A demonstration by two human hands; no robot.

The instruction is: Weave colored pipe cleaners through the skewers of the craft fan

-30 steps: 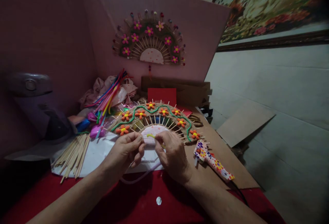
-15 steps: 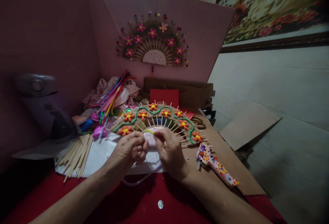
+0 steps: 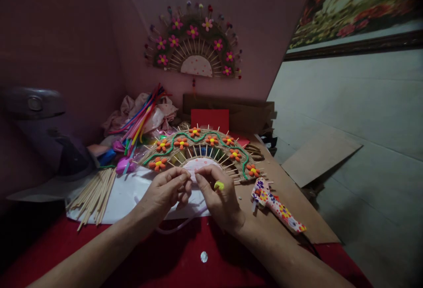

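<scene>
A decorated fan (image 3: 194, 139) of thin sticks and twine, with orange clay flowers and a wavy green strip, lies just beyond my hands. My left hand (image 3: 173, 186) is pinched closed before its pale dotted centre (image 3: 202, 163); whatever lies between the fingertips is too small to make out. Close beside it on the right, my right hand (image 3: 220, 195) is also closed, thumb against the fingers. A small yellow piece (image 3: 219, 185) shows at its curled fingers. The two sets of fingertips nearly meet.
Wooden sticks (image 3: 95, 194) lie at left on white paper (image 3: 127, 200). A flower-patterned glue gun (image 3: 277, 206) rests on brown board at right. Behind are coloured tubes (image 3: 142, 122), a red card (image 3: 209, 119) and a wall fan (image 3: 194, 45). A large bottle (image 3: 49, 133) stands far left.
The yellow strand stretched at my right fingertips no longer shows there; a yellow piece now sits by my curled right fingers. The view has shifted slightly.
</scene>
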